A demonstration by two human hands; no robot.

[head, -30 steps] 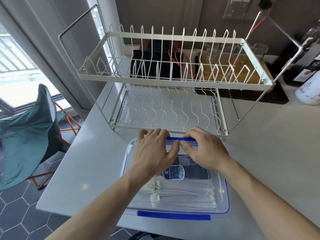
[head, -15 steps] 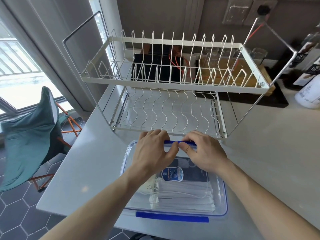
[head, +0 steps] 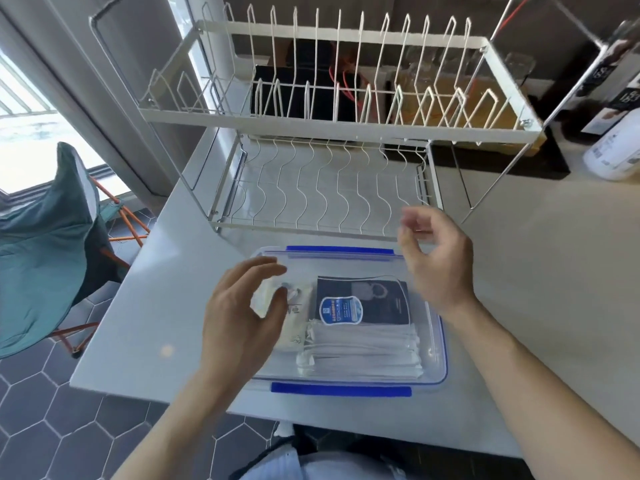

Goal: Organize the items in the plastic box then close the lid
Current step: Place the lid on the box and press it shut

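Left hand (head: 239, 317): above the left half of the plastic box (head: 437, 327), fingers loosely curved and spread, thumb apart from them, holding nothing. Whether the palm touches the lid cannot be told from this angle. Right hand (head: 438, 261): raised over the far right corner of the box, fingers loosely curled and blurred, also holding nothing. The two hands are well apart.

Box sits on the white counter (head: 519, 289), near its front edge, just in front of the dish rack (head: 329, 133). The clear lid (head: 343, 263) lies on top of the box. Far blue latch (head: 339, 251) looks folded flat along the rim. Near blue latch (head: 341, 389) also lies along the front edge (whether either is fully clicked shut cannot be read from here).

Contents seen through the lid: a dark packet (head: 377, 299) with a blue-and-white label at the far middle, a stack of white wrapped pieces (head: 363, 351) in rows toward the near side, and a pale bundle (head: 277, 306) at the left, partly behind the left hand. All lie flat and inside the walls.

Judgement on progress: sorting appears done and the lid is on. What may be left is pressing down the near latch and checking the short sides, if they carry latches (none visible).

Surroundings: a teal folding chair (head: 45, 254) on dark hexagon tiles at left, a white bottle (head: 613, 154) at far right.
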